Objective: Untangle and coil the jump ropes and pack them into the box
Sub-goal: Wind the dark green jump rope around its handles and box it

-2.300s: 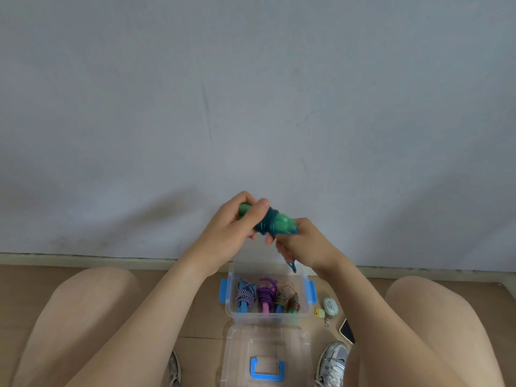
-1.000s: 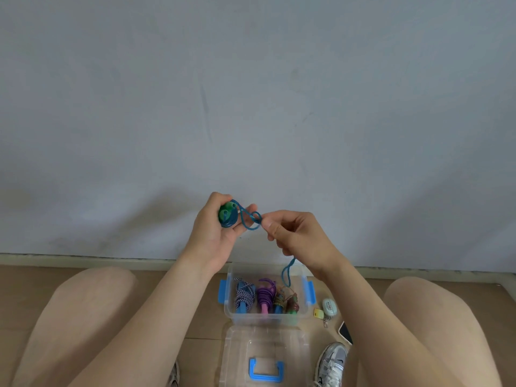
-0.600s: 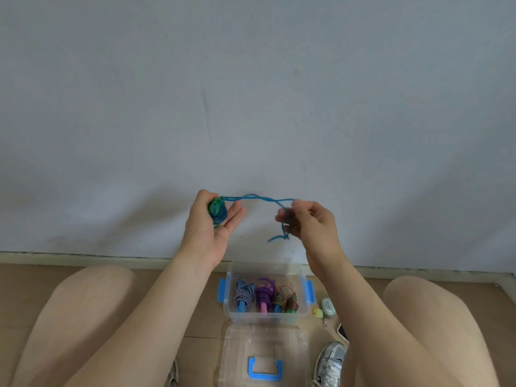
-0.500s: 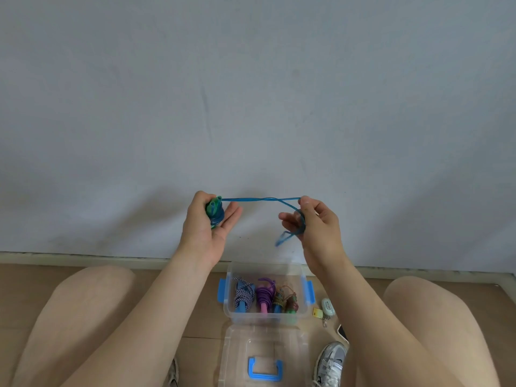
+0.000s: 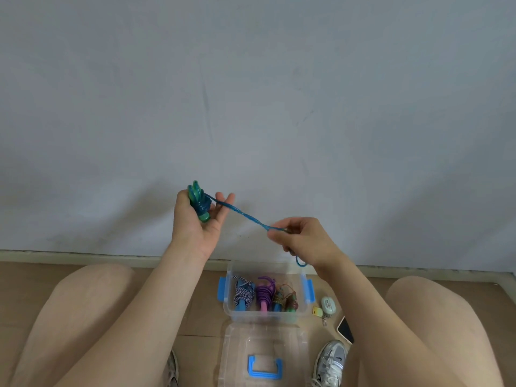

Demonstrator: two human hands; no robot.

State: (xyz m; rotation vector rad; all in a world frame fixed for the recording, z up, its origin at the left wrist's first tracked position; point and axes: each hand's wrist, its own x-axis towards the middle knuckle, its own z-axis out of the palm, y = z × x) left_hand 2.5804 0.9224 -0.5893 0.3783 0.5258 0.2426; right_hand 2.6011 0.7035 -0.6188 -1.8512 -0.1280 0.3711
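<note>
- Coiling the blue jump rope, judged the step in hand: mostly wound round its green handles, with one strand drawn taut between the hands.
- Gripped at the wound bundle by the left hand, thumb wrapped, fingertips loosely extended.
- Pinched near the free end by the right hand, fingers curled, short tail dangling.
- Next, probably: wrapping and tucking that tail, then lowering into the open box on the floor beside the coiled ropes.

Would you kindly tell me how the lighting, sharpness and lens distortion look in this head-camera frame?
Head view: soft, even light, only a faint broad shadow low on the wall; the blue rope stretched between left hand and right hand is slightly smeared; legs look stretched toward the corners.
</note>
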